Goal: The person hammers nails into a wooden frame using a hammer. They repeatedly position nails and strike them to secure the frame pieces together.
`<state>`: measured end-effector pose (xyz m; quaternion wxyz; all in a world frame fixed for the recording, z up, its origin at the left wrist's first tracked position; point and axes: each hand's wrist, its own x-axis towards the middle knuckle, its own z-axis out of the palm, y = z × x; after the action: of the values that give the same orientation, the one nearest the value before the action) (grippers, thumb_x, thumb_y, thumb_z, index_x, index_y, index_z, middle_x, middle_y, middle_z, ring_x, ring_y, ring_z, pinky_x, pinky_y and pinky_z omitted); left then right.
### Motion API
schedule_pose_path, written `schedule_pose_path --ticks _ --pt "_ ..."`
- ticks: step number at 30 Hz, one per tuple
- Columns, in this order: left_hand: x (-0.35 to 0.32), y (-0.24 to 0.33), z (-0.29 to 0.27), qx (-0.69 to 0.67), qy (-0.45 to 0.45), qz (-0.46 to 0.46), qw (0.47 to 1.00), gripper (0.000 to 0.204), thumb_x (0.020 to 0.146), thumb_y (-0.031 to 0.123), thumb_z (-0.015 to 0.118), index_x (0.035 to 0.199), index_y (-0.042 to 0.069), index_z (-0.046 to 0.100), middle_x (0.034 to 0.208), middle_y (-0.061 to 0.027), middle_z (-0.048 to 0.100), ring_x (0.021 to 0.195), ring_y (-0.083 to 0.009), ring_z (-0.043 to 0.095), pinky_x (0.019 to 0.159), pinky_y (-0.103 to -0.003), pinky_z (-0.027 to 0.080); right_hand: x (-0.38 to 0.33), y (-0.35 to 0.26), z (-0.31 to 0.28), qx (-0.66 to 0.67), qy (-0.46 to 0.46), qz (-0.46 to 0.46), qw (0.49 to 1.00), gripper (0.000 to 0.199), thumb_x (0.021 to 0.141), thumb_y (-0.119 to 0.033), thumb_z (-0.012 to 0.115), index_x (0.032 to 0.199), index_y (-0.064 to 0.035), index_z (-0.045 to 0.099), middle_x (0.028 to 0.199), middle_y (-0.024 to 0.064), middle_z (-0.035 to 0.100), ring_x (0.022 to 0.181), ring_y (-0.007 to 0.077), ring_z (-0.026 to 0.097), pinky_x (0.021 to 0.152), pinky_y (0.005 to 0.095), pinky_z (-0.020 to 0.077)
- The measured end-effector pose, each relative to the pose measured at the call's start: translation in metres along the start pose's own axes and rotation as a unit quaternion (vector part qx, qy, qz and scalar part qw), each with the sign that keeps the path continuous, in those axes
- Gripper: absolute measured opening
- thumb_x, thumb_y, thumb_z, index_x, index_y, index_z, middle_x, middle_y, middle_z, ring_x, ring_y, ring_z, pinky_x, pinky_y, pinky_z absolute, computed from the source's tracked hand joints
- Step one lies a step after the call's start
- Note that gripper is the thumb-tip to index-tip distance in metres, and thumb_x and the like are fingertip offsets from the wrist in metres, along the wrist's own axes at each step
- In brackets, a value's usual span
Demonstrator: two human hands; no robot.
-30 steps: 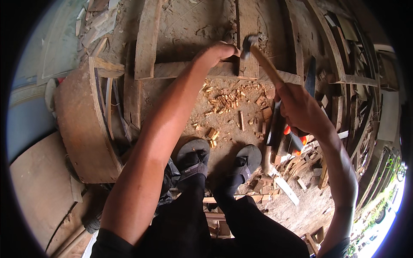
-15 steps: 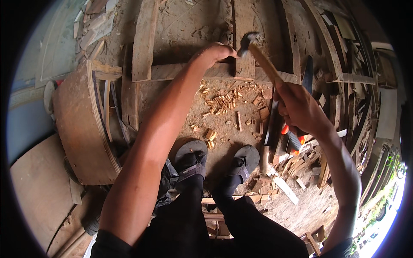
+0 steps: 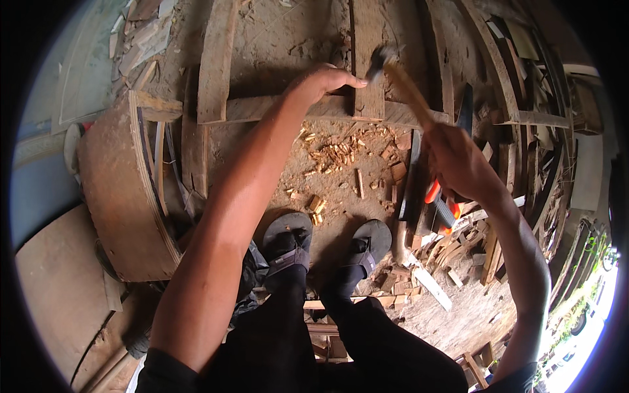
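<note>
Littered floor (image 3: 335,208), hammer (image 3: 409,92) (head blurred), jutting forward from right grip (image 3: 458,160)

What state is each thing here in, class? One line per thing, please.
Hammer: gripped, head blurred
Right hand: closed on the hammer's handle
Plank: partly hidden behind the hammer head
Left hand: at the plank's edge, grip unclear
Wood chips: loose, scattered
Sandals: worn

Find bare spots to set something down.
Mostly bare: ground between left sandal and right sandal; lightly littered bay between left board and middle board, beyond the left hand. Crowded: wood chips; offcuts below the right hand in view.
</note>
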<state>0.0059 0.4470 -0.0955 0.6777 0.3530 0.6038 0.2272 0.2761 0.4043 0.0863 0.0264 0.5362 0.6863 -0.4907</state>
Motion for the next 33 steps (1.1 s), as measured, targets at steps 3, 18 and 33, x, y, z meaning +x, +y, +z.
schedule_pose_path --ticks 3,18,33 --pt "0.009 -0.007 -0.005 0.003 0.037 -0.007 0.999 0.081 0.075 0.044 0.087 0.139 0.002 0.06 0.156 -0.0241 0.042 0.147 -0.0362 0.037 0.117 -0.048 0.032 0.002 0.0 0.009 -0.005 -0.019 -0.072 0.997 0.05 0.11 -0.045 0.04 0.089 -0.0018 0.052 0.059 -0.0028 0.043 0.041 0.0068 0.043 0.037 0.0271 0.0363" --pt "-0.005 -0.002 0.001 0.033 0.071 0.012 0.997 0.082 0.073 0.044 0.089 0.135 -0.002 0.062 0.145 -0.0252 0.053 0.137 -0.0291 0.048 0.111 -0.044 0.039 -0.028 0.025 0.081 0.059 0.13 -0.033 0.989 0.044 0.111 -0.04 0.041 0.094 -0.001 0.055 0.062 0.0074 0.058 0.053 0.0158 0.058 0.048 0.0343 0.0442" --pt "0.004 -0.016 -0.011 0.038 0.048 0.042 0.997 0.078 0.075 0.046 0.087 0.132 -0.002 0.064 0.147 -0.0243 0.052 0.141 -0.0346 0.043 0.114 -0.048 0.036 -0.054 0.015 0.096 0.079 0.168 -0.067 0.98 0.047 0.109 -0.043 0.043 0.094 -0.0001 0.056 0.063 0.012 0.057 0.056 0.0222 0.06 0.052 0.0393 0.0455"
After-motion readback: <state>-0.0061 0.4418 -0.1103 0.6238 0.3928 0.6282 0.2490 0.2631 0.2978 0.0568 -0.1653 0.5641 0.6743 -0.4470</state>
